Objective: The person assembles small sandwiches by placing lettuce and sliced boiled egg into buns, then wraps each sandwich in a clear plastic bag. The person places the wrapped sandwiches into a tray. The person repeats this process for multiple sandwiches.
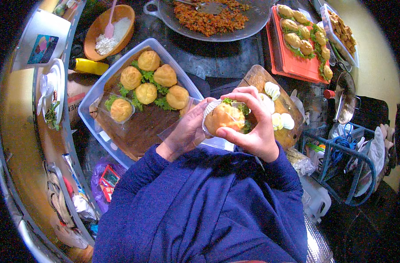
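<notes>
A golden choux bun (223, 119) with green lettuce showing at its edges is held up between my two hands. My left hand (186, 126) supports its left side, where a white pleated paper cup (210, 110) lies against the bun. A clear plastic sheet (175, 130) hangs over the fingers and wrist of that hand. The thumb and fingers of my right hand (257, 120) curve around the bun's right side. Just to the left, a clear plastic container (116, 153) holds several lettuce-filled buns (146, 93), one of them on clear film (121, 110) at its left.
A wooden board (252, 75) with sliced boiled eggs (272, 91) lies right of my hands. Beyond are a wok (255, 28) of orange-brown filling, a bowl (129, 23) with white contents, and an orange tray (298, 67) of filled buns. A plastic basket (337, 148) stands right.
</notes>
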Demonstrator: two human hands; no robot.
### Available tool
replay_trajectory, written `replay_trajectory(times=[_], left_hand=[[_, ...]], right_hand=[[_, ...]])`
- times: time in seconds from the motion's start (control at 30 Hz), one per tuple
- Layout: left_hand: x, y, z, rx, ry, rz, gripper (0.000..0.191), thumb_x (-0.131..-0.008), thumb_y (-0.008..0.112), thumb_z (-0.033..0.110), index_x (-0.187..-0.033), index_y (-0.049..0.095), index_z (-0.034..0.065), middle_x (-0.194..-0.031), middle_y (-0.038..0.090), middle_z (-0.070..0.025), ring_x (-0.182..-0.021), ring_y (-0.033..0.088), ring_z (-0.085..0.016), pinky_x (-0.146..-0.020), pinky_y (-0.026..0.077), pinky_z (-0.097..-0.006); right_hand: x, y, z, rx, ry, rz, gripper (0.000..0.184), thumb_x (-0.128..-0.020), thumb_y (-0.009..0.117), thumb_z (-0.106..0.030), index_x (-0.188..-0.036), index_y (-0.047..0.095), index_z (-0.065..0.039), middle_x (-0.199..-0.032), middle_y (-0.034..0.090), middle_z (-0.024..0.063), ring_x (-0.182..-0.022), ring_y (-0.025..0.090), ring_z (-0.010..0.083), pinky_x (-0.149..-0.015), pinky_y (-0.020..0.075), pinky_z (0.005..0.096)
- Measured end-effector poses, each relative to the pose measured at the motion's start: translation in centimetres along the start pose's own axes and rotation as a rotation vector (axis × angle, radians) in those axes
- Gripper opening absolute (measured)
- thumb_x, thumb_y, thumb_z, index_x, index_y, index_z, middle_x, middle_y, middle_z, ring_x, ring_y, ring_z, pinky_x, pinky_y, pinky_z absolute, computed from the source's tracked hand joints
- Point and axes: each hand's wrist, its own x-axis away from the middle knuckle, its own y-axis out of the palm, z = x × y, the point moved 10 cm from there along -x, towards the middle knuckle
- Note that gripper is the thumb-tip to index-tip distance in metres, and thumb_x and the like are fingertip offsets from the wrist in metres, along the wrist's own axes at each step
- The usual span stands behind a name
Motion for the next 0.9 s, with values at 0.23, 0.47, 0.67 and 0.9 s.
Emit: replay_trajectory(times=[0.23, 0.47, 0.67, 0.9], left_hand=[[-0.1, 0.0, -0.2, 0.083, 0.016, -0.057, 0.031, -0.103, 0.038, 0.035, -0.122, 0.044, 0.0107, -0.118, 0.056, -0.0058, -0.109, 0.059, -0.018, -0.089, 0.053, -0.0346], [-0.3, -0.6, -0.8, 0.069, 0.000, -0.037, 0.033, -0.100, 0.045, 0.033, -0.123, 0.043, 0.0098, -0.120, 0.056, -0.0087, -0.111, 0.059, -0.020, -0.092, 0.051, -0.0347], [0.1, -1.0, -1.0, 0.168, -0.037, 0.007, 0.029, -0.101, 0.043, 0.029, -0.123, 0.044, 0.0104, -0.119, 0.058, -0.0090, -0.110, 0.060, -0.021, -0.093, 0.051, -0.0357], [-0.4, -1.6, -0.7, 0.066, 0.007, 0.061, 0.031, -0.103, 0.037, 0.030, -0.122, 0.049, 0.0092, -0.123, 0.058, -0.0100, -0.109, 0.061, -0.021, -0.093, 0.051, -0.0362]], right_hand=[[-0.1, -0.2, -0.1, 0.031, -0.046, 0.056, 0.055, -0.060, 0.087, -0.032, -0.099, 0.062, -0.003, -0.101, 0.058, 0.0130, -0.098, 0.058, 0.0262, -0.087, 0.0465, 0.0363], [-0.2, 0.0, 0.4, -0.115, 0.023, 0.088, 0.057, -0.063, 0.088, -0.029, -0.103, 0.059, -0.001, -0.098, 0.061, 0.0087, -0.095, 0.060, 0.0180, -0.084, 0.0476, 0.0298], [0.6, 1.1, 1.8, -0.276, 0.221, -0.006, 0.061, -0.066, 0.088, -0.018, -0.114, 0.053, -0.003, -0.106, 0.057, 0.0057, -0.101, 0.057, 0.0144, -0.092, 0.0435, 0.0278], [0.1, 1.5, 1.1, -0.277, 0.157, -0.033, 0.067, -0.065, 0.087, -0.016, -0.118, 0.050, -0.002, -0.113, 0.055, 0.0080, -0.109, 0.054, 0.0174, -0.098, 0.0410, 0.0307]])
